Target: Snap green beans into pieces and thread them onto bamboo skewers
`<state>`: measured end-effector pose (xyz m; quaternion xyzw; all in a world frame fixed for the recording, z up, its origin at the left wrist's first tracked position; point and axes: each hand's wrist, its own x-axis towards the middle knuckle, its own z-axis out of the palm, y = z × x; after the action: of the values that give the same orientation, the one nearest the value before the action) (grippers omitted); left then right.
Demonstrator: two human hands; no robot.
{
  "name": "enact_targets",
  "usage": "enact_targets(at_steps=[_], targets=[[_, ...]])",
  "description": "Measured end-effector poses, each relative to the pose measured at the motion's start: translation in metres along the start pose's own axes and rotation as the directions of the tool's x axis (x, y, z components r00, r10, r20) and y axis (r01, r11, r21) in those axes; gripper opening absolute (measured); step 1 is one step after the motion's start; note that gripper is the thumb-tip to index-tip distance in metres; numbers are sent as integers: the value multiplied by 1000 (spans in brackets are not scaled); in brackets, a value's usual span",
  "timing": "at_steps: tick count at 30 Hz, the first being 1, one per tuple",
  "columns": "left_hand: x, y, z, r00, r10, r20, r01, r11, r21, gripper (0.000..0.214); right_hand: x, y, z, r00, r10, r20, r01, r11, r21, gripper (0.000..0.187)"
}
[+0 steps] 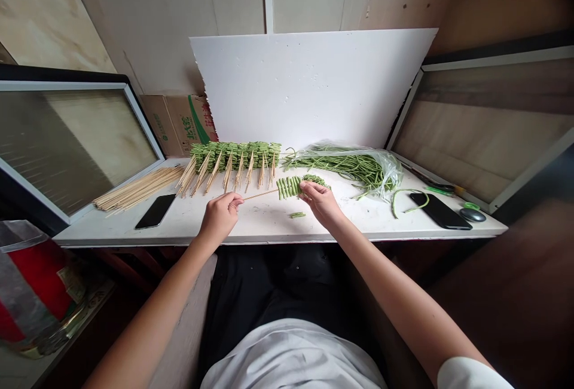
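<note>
My left hand (219, 216) is closed around the bare end of a bamboo skewer (260, 195), held nearly level above the white table. Cut green bean pieces (285, 188) sit side by side along its other end. My right hand (321, 202) pinches at the right end of this row; whether it grips only a bean piece or the tip too is hidden by the fingers. Just behind that hand lies a small heap of cut bean pieces (317, 180). A few loose pieces (298, 215) rest on the table between my hands.
Stacked bean skewers (235, 156) line the back, sticks pointing toward me. Bare skewers (139, 187) and a phone (155, 211) lie left. Long green beans (350, 163) spill from a plastic bag (391, 168). Another phone (442, 213) and a mouse-like object (472, 215) lie right.
</note>
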<state>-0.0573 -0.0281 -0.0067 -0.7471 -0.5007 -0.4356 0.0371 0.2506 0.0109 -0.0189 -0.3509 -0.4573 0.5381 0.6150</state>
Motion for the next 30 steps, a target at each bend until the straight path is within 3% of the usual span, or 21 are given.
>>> enact_targets(at_steps=[6,9,10,12,15,19,26,28,30], targets=[[5,-1,-10,999,2,-39,-2,1000,11,24,0,-6,-1,994,10,105,-7,999,-33,39],[7,-5,-11,997,-6,-74,8,1000,25,23,2,-7,-12,976,-60,209,125,943,-310,42],[7,-7,-11,997,-9,-77,11,1000,28,22,3,-7,-16,959,-87,270,205,871,-446,39],[7,-10,-10,997,-14,-73,16,999,33,22,5,-4,-25,911,-112,396,371,642,-671,30],[7,-11,-9,998,-11,-60,13,999,35,23,6,2,-34,865,-39,500,482,341,-807,17],[6,-11,-8,999,-13,-50,15,999,31,23,4,5,-35,866,86,493,471,193,-861,15],[5,-13,-5,999,-4,-37,5,1000,26,23,4,1,-30,886,34,463,446,213,-869,6],[5,-14,-4,999,3,-38,-2,1000,28,23,7,0,-32,908,-11,419,402,308,-862,4],[5,-16,-3,999,10,-42,-8,1000,30,23,10,-3,-36,933,-75,353,345,467,-814,12]])
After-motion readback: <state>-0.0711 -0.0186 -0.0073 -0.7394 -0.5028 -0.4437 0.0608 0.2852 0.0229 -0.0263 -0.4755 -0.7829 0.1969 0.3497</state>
